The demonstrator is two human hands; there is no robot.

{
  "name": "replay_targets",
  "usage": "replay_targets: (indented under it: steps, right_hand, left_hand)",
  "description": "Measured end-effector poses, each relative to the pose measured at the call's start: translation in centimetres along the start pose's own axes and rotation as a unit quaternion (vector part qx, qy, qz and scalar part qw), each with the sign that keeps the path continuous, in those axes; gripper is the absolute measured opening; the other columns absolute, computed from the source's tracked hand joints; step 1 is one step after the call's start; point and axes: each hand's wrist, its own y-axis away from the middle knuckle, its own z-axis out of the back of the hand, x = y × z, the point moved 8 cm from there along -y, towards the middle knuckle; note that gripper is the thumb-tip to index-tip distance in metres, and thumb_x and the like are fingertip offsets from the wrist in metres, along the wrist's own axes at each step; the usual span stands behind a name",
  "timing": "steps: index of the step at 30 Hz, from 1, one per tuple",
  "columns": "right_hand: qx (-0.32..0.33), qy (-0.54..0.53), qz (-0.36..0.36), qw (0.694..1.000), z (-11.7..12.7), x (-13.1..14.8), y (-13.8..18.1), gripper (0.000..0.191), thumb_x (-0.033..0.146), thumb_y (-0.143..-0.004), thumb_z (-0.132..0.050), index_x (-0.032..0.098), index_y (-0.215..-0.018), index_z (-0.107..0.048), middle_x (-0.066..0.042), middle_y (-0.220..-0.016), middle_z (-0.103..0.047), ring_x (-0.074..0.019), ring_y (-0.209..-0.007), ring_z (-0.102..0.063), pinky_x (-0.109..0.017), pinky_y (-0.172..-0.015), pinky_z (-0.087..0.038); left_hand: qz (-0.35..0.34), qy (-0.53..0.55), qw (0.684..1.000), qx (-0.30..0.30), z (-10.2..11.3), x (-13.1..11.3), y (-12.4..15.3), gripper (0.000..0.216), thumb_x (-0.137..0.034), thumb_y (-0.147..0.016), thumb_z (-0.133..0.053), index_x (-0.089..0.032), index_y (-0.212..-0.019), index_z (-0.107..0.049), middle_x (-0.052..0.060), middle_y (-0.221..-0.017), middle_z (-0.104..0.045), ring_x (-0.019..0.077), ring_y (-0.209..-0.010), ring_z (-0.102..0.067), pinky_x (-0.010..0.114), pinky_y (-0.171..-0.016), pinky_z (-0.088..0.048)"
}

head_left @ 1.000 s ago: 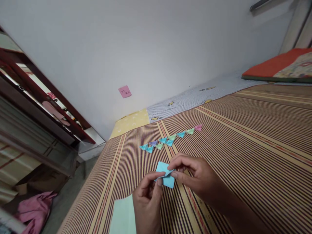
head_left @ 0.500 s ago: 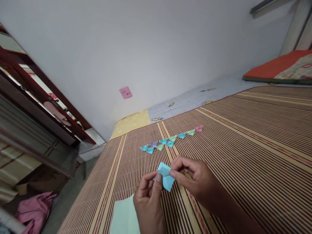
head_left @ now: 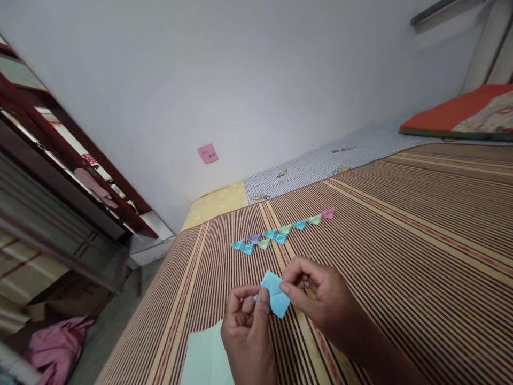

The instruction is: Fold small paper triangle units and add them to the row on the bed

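A small folded piece of blue paper (head_left: pixel 279 303) is held between my two hands, above a striped mat. My left hand (head_left: pixel 249 326) pinches its left side, thumb on top and fingers underneath. The thumb and forefinger of my right hand (head_left: pixel 316 286) grip its right edge. Beyond the hands lie several small folded paper pieces (head_left: pixel 298 224) in blue, green, purple and pink, set in a slanting row with some in a second line. A pale green sheet of paper (head_left: pixel 206 355) lies at the left, partly hidden by my left hand.
The striped mat (head_left: pixel 385 235) spreads over a bed against a white wall. On the wall sticks a pink note (head_left: pixel 207 153). An orange-edged cushion (head_left: pixel 449 113) lies at the far right. Pink cloth (head_left: pixel 58 345) sits on the floor at the left, below a dark red frame.
The blue paper has shifted slightly down and right and turned a little in my fingers, its surface looking flatter. Both hands keep their pinch on it.
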Motion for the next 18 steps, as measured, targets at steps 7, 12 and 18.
replay_targets:
  steps: [7,12,18]
  right_hand:
    - [0.004,0.007,-0.006,1.000,0.19,-0.04,0.05,0.011,0.020,-0.086,-0.061,0.020,-0.075,-0.058,0.003,-0.066,-0.056,-0.0137,-0.061,-0.053,-0.026,-0.056,-0.043]
    - [0.051,0.004,-0.005,0.999,0.15,0.23,-0.08,0.009,0.021,-0.088,-0.061,0.019,-0.079,-0.063,0.002,-0.071,-0.061,-0.0138,-0.066,-0.056,-0.026,-0.060,-0.045]
    - [0.048,0.003,0.011,0.999,0.46,0.68,-0.10,0.008,0.020,-0.090,-0.061,0.019,-0.083,-0.065,0.001,-0.074,-0.064,-0.0141,-0.068,-0.058,-0.026,-0.062,-0.045]
  left_hand:
    - [0.024,0.001,1.000,0.012,-0.25,0.05,-0.06,0.038,-0.038,-0.066,-0.086,-0.017,-0.092,-0.069,0.003,-0.070,-0.076,0.0204,-0.067,-0.072,0.027,-0.062,-0.056]
    - [0.031,-0.017,0.998,0.056,-0.43,0.05,-0.47,0.038,-0.036,-0.066,-0.087,-0.017,-0.094,-0.069,-0.001,-0.063,-0.071,0.0143,-0.059,-0.066,0.022,-0.059,-0.052]
    - [-0.016,-0.022,0.998,0.064,-0.55,-0.90,-0.41,0.029,-0.034,-0.067,-0.086,-0.020,-0.080,-0.065,-0.001,-0.070,-0.070,0.0148,-0.065,-0.067,0.022,-0.061,-0.053]
